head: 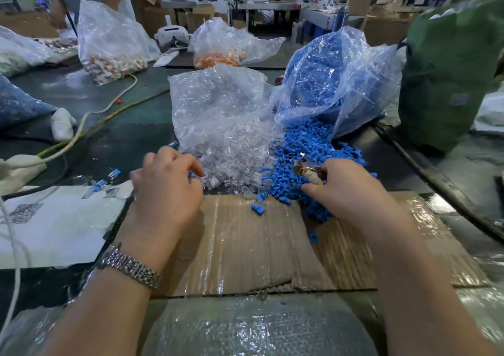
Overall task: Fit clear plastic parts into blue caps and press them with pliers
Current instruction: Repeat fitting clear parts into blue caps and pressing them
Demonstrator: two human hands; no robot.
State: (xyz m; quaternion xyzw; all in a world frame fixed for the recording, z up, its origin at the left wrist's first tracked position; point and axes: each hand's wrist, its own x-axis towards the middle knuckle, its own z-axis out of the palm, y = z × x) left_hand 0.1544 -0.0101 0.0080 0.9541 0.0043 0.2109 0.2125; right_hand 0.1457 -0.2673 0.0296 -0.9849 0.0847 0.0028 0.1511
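A heap of clear plastic parts (234, 164) spills from a clear bag (218, 104) in the middle of the table. Beside it on the right, blue caps (305, 148) pour out of a second bag (327, 77). My left hand (166, 189) hovers at the near left edge of the clear heap with its fingers curled down into the parts; whether it holds one I cannot tell. My right hand (346, 189) lies on the blue caps and grips a pair of pliers (306, 170), whose metal jaws point up and left. Three assembled pieces (106, 181) lie left of my left hand.
A taped cardboard sheet (259, 246) lies under my wrists, with loose blue caps (257, 209) on it. A white sheet with a QR code (54, 224) is at the left, cables (90, 115) cross the table, more bags stand behind, and a green bag (450, 69) is at the right.
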